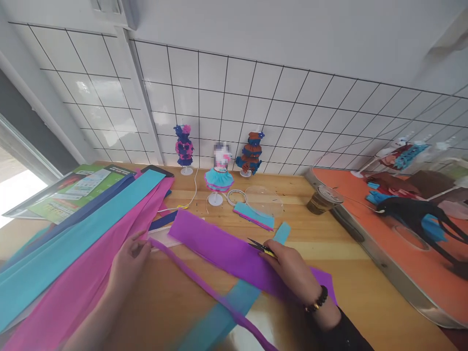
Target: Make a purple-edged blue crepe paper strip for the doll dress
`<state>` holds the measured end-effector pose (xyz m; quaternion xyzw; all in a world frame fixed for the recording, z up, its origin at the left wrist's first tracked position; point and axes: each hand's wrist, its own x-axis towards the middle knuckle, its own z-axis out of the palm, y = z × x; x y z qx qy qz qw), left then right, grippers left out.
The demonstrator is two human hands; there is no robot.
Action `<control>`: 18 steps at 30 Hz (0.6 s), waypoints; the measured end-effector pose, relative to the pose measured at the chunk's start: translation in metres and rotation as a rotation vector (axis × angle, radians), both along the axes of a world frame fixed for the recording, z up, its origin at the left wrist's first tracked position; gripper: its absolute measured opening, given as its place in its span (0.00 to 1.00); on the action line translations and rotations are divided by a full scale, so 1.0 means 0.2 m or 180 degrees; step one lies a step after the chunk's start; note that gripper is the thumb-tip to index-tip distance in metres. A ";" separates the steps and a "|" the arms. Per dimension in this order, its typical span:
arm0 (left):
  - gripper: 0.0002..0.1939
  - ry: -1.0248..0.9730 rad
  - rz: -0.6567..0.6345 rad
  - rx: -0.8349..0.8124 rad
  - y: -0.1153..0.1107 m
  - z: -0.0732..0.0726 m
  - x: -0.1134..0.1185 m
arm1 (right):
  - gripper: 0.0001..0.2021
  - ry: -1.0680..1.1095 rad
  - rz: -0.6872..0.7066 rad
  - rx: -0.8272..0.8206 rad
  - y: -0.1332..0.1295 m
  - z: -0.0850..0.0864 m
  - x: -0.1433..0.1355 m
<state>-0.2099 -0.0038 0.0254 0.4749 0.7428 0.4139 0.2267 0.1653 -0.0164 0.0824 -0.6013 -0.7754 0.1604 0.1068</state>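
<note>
Small dark scissors with yellow on them [258, 244] are in my right hand [288, 265], which is closed above a wide purple strip [223, 243]. The blades point left. My left hand [132, 256] pinches the end of a narrow purple strip [197, 278] that runs down to the bottom edge, partly blurred. Under the wide strip lies a long turquoise strip [234, 304]. Long pink [142, 214] and turquoise [84, 234] lengths lie beside my left hand. A short folded turquoise and purple piece [253, 216] rests behind the wide strip.
Three small dressed figures on stands [184, 146] [218, 178] [251, 153] line the tiled wall. A tape roll [237, 197] and clear disc [263, 200] lie near them. A dark-filled cup [323, 200] stands right, beside an orange surface [387, 243] holding fabric. Green packaging [73, 187] lies left.
</note>
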 end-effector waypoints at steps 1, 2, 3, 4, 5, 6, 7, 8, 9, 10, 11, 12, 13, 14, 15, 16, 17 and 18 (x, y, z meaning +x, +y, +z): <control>0.29 -0.0071 -0.0044 -0.0034 0.00 -0.01 0.00 | 0.08 -0.0046 -0.0020 0.0073 -0.01 0.03 0.02; 0.29 -0.0172 -0.0121 -0.0071 0.00 -0.01 -0.01 | 0.09 -0.0090 -0.0052 0.0158 -0.02 0.05 0.04; 0.30 -0.0268 -0.0201 -0.0098 0.01 -0.02 -0.02 | 0.10 -0.0113 -0.0094 0.0256 -0.03 0.07 0.06; 0.30 -0.0304 -0.0206 -0.0090 0.01 -0.03 -0.02 | 0.11 -0.0110 -0.0138 0.0355 -0.04 0.09 0.09; 0.29 -0.0317 -0.0224 -0.0095 0.01 -0.03 -0.03 | 0.11 -0.0083 -0.0186 0.0437 -0.05 0.10 0.11; 0.28 -0.0316 -0.0241 -0.0101 0.01 -0.04 -0.03 | 0.11 -0.0029 -0.0232 0.0492 -0.06 0.11 0.14; 0.28 -0.0304 -0.0250 -0.0109 0.01 -0.04 -0.03 | 0.10 0.0052 -0.0283 0.0535 -0.08 0.12 0.17; 0.27 -0.0289 -0.0245 -0.0108 0.02 -0.04 -0.03 | 0.09 0.0155 -0.0338 0.0583 -0.09 0.13 0.19; 0.27 -0.0284 -0.0239 -0.0104 0.02 -0.03 -0.02 | 0.09 0.0272 -0.0388 0.0639 -0.11 0.13 0.21; 0.27 -0.0299 -0.0241 -0.0095 0.02 -0.03 -0.02 | 0.09 0.0390 -0.0429 0.0696 -0.12 0.15 0.22; 0.27 -0.0337 -0.0241 -0.0077 0.02 -0.02 -0.02 | 0.09 0.0499 -0.0459 0.0755 -0.13 0.16 0.22; 0.27 -0.0393 -0.0240 -0.0058 0.02 -0.01 -0.01 | 0.09 0.0598 -0.0456 0.0800 -0.14 0.18 0.20; 0.27 -0.0456 -0.0248 -0.0036 0.02 -0.01 -0.01 | 0.08 0.0687 -0.0419 0.0831 -0.14 0.21 0.18; 0.28 -0.0514 -0.0258 0.0003 0.02 0.00 0.00 | 0.08 0.0772 -0.0353 0.0860 -0.14 0.24 0.15; 0.28 -0.0552 -0.0274 0.0039 0.02 0.00 0.00 | 0.07 0.0867 -0.0260 0.0879 -0.14 0.28 0.10; 0.27 -0.0573 -0.0287 0.0072 0.01 0.00 0.00 | 0.07 0.0970 -0.0180 0.0941 -0.12 0.32 0.05; 0.27 -0.0586 -0.0303 0.0102 0.01 0.00 0.00 | 0.07 0.1084 -0.0093 0.1009 -0.10 0.36 -0.01; 0.26 -0.0601 -0.0328 0.0116 0.01 0.00 0.00 | 0.07 0.1182 -0.0034 0.1043 -0.07 0.41 -0.07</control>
